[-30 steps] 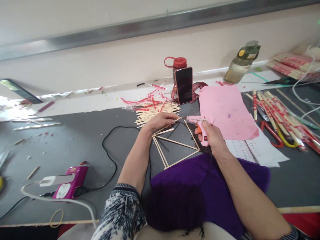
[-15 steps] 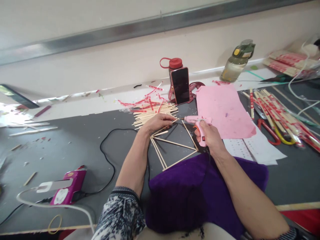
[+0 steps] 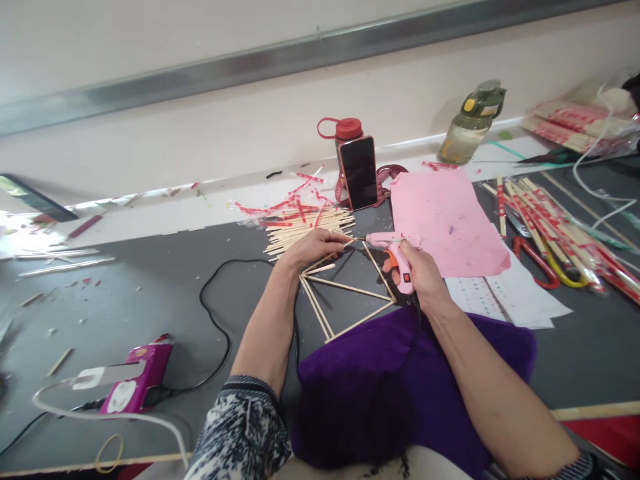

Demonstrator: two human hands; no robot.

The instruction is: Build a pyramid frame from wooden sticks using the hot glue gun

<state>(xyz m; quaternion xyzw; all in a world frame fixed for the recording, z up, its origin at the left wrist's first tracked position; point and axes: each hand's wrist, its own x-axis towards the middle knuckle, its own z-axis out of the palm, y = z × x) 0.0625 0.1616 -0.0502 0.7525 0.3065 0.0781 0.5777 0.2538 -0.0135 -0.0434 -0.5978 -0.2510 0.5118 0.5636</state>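
Observation:
My left hand [image 3: 320,247] is closed, fingertips pinching a thin wooden stick at the upper left of a stick frame [image 3: 349,287]. In my right hand [image 3: 417,270] is a pink glue gun [image 3: 406,267], held by its handle, its nozzle pointing left close to my left fingertips. The frame has a triangular outline of joined sticks and lies on the grey table, its lower edge beside a purple cloth [image 3: 390,380]. Whether glue is at the nozzle tip is too small to tell. Behind my left hand lies a pile of loose sticks [image 3: 305,230].
A phone [image 3: 360,172] leans on a red-capped bottle [image 3: 349,128]. Pink paper [image 3: 443,223] lies right of it, near scissors [image 3: 537,263] and wrapped sticks [image 3: 555,230]. A green-lidded bottle [image 3: 467,130] stands behind. A black cord [image 3: 227,320] runs to a magenta power strip [image 3: 137,377].
The glue gun's nozzle has shifted very slightly left and down relative to the stick. Otherwise the hands and frame keep nearly the same position.

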